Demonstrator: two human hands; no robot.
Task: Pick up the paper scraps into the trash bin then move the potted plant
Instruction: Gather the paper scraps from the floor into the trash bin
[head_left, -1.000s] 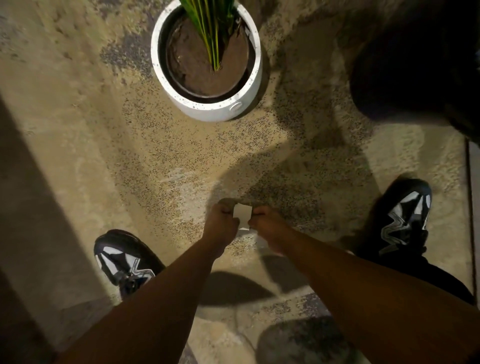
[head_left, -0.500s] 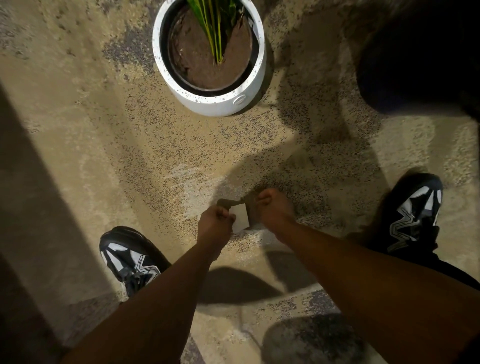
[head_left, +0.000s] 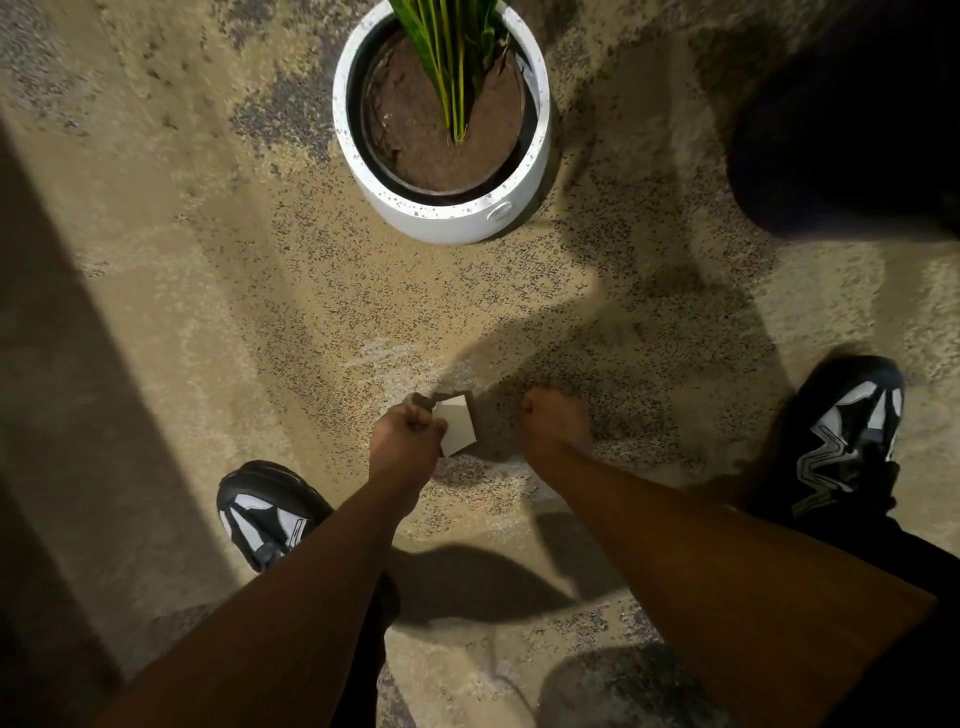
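Observation:
My left hand (head_left: 408, 439) is closed around white paper scraps (head_left: 457, 428) that stick out to its right, low over the speckled beige carpet. My right hand (head_left: 550, 431) hovers a short gap to the right of the scraps, fingers curled; whether it holds anything is hidden. The potted plant (head_left: 441, 130), green leaves in brown soil inside a white speckled round pot, stands on the carpet straight ahead at the top of the view. A large dark shape (head_left: 852, 119) at the upper right may be the trash bin; it is too dark to tell.
My two black-and-white shoes stand on the carpet, left shoe (head_left: 265, 512) and right shoe (head_left: 847, 441). A broad dark shadow band (head_left: 67, 415) runs down the left side. Open carpet lies between my hands and the pot.
Both hands were pinched together on the paper a second ago. The right hand has since come off and moved right; the scraps stay in my left hand. The view shifted slightly.

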